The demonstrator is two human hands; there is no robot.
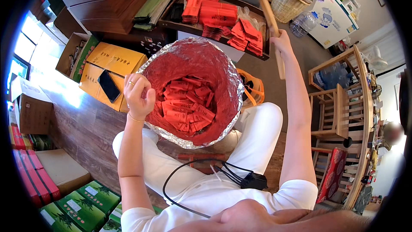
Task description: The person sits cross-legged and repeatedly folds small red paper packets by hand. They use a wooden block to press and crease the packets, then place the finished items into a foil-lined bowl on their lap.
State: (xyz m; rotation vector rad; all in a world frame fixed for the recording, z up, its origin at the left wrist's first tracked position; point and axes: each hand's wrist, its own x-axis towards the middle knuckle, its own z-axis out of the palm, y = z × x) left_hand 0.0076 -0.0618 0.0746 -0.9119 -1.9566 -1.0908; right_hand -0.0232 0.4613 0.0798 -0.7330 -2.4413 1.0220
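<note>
Between my knees stands a large round container (234, 77) with a crinkled silver foil rim and a red inside. Many small red paper packets (184, 103) lie heaped at its bottom. Beside the container's left rim, my left hand (139, 96) is curled into a loose fist, with nothing visible in it. Out to the right, my right hand (281, 43) grips a long, flat wooden stick (271, 17). The stick runs up past the right end of a dark tray (267, 47) holding stacks of red paper packets (218, 13).
Left of the container are yellow boxes (113, 56) with a black phone (109, 86) on top. An orange plastic basket (257, 94) sits by my right knee. Wooden chairs (328, 111) stand at right, a wicker basket (289, 2) behind. Green boxes (81, 206) lie lower left.
</note>
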